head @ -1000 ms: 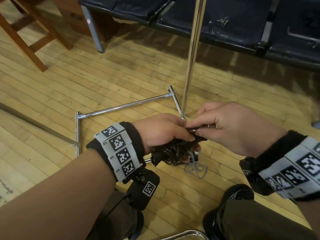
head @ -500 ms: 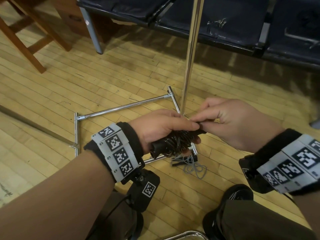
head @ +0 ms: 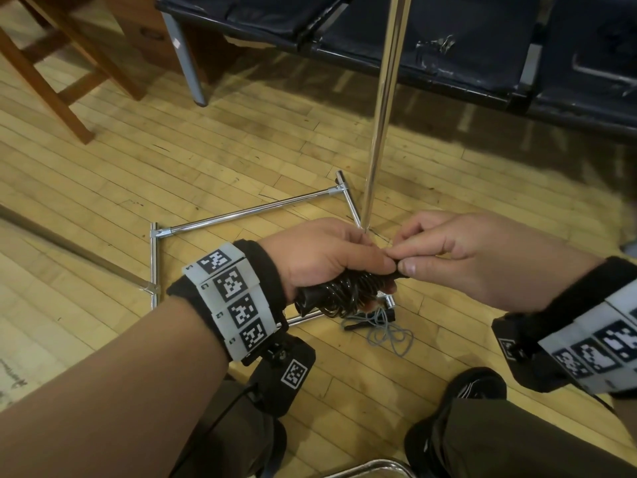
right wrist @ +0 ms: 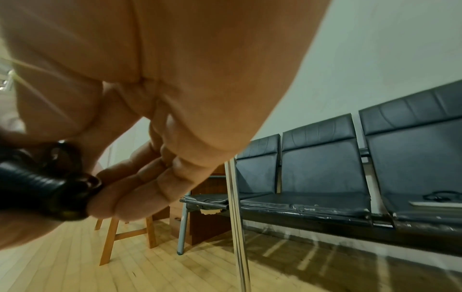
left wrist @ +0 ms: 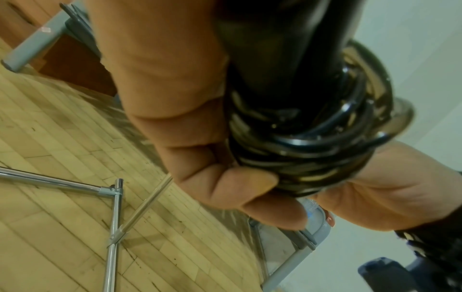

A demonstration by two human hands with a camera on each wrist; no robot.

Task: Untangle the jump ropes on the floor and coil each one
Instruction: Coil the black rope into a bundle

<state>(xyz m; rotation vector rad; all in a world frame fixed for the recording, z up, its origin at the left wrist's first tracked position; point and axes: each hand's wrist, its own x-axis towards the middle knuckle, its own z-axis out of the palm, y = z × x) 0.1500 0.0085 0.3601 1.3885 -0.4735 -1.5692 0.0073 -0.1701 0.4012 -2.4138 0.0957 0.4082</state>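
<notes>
My left hand (head: 331, 260) grips a black jump rope (head: 344, 291) whose cord is wound in tight coils around its black handles (left wrist: 295, 126). My right hand (head: 448, 250) meets it from the right, thumb and fingers pinching the end of a handle (right wrist: 50, 195) at the coil's right tip. Both hands hover above the floor in front of me. A second, grey jump rope (head: 382, 332) lies in a loose tangle on the wooden floor just below the hands, with a dark handle showing beside it.
A chrome rack frame (head: 241, 213) lies on the wooden floor with an upright chrome pole (head: 382, 98) rising behind the hands. A row of dark blue seats (head: 448, 39) stands beyond. A wooden stool (head: 62, 63) stands at the back left. My shoes (head: 475, 391) are below.
Both hands have lifted slightly with the black coil. The right fingers have shifted along the handle end, now pinching its tip. The grey rope on the floor has not moved.
</notes>
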